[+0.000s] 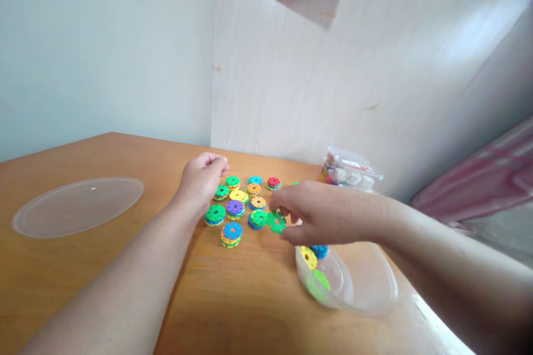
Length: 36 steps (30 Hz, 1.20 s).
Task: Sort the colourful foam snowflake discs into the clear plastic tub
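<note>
Several small stacks of colourful notched plastic discs (235, 209) stand in rows on the wooden table (233, 299). My right hand (320, 213) pinches a single green disc (276, 221) at the right edge of the stacks, just above the table. My left hand (202, 180) rests curled at the left of the stacks, its fingers bent beside a green-topped stack (222, 192); whether it holds anything is hidden. Under my right hand stands a clear plastic bowl (366, 294) with a yellow, a blue and a green disc inside.
A clear round lid (79, 205) lies flat at the table's left. A clear bag of more pieces (352, 172) sits against the pale wooden wall at the back right. Pink fabric (478, 183) shows beyond the table's right edge.
</note>
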Each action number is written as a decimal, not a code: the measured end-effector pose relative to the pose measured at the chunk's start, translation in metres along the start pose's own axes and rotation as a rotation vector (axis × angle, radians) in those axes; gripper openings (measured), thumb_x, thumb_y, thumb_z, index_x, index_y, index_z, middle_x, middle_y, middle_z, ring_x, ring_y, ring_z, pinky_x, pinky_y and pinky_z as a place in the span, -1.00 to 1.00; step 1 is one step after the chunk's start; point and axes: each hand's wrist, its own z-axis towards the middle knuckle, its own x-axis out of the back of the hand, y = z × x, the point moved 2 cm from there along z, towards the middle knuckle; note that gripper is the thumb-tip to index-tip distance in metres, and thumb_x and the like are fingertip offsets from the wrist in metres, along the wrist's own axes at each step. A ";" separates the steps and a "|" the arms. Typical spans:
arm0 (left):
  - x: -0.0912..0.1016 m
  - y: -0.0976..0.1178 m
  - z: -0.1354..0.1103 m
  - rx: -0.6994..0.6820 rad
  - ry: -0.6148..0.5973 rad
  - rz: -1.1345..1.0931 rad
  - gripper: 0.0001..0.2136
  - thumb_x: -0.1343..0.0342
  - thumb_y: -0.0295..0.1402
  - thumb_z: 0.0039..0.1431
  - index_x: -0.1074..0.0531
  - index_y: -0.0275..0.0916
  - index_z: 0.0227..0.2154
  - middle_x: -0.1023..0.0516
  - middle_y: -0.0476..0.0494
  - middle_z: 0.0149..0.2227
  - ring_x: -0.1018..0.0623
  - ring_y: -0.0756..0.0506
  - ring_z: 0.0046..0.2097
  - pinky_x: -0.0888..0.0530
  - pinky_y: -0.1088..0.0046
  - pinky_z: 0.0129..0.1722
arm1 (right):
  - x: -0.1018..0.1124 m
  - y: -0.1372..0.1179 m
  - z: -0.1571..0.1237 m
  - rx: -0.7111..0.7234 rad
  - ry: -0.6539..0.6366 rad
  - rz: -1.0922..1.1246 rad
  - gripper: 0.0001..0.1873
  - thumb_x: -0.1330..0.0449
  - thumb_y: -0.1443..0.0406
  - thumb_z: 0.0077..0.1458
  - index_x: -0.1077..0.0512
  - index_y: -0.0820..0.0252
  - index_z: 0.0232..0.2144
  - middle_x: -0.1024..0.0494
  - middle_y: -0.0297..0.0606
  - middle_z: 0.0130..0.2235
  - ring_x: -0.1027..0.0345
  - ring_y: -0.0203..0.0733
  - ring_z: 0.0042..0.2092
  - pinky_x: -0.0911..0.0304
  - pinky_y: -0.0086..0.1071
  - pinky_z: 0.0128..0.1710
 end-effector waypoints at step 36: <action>-0.069 0.017 -0.114 0.067 -0.918 0.144 -0.66 -0.12 -0.24 0.08 -0.32 -0.16 -0.07 -0.30 0.12 -0.53 -0.29 -0.01 -0.47 -0.23 0.47 -0.45 | -0.057 0.039 -0.083 -0.280 -0.185 0.074 -0.71 -0.21 0.18 -0.05 -0.50 0.15 -0.25 -0.58 -0.26 -0.33 -0.39 -0.18 -0.38 -0.05 -0.39 -0.48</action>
